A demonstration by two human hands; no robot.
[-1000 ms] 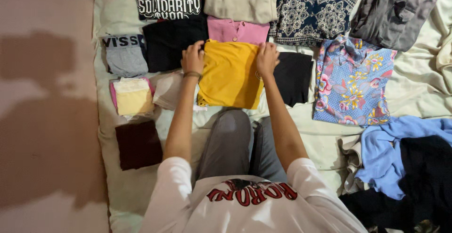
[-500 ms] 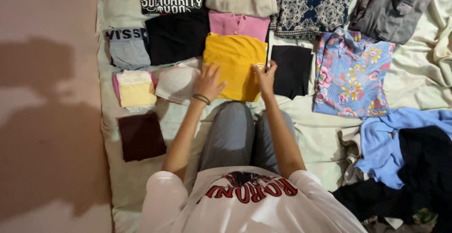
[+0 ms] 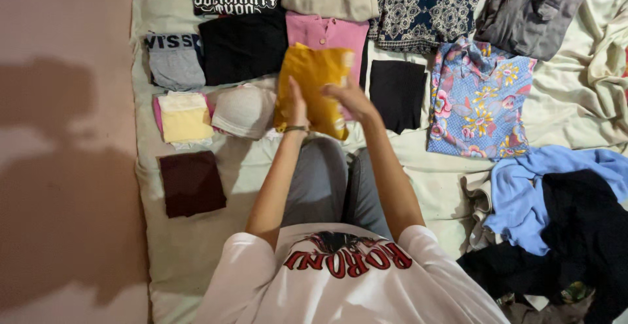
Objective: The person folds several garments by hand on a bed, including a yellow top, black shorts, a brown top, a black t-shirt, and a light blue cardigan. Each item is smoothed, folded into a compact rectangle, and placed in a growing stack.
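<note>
Yellow shirt (image 3: 313, 78) is getting lifted off the bed sheet (image 3: 418, 173), both hands gripping it: left hand (image 3: 297, 105) clutching its lower edge, right hand (image 3: 350, 96) pinching the side. Pink shirt (image 3: 327, 33) is lying just beyond, black cloth (image 3: 396, 91) just right, white bra (image 3: 243, 110) just left.

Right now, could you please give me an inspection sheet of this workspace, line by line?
Surface: pale sheet, creased at the right.
Job's things: yellow garment, lifted and part-folded.
Clutter: folded clothes in rows, among them a pink top and a floral shirt; loose heap with a blue garment.
Grippers: left hand and right hand both grip the yellow garment.
Cables: nothing seen.
Surroundings: bare floor, shadowed.
</note>
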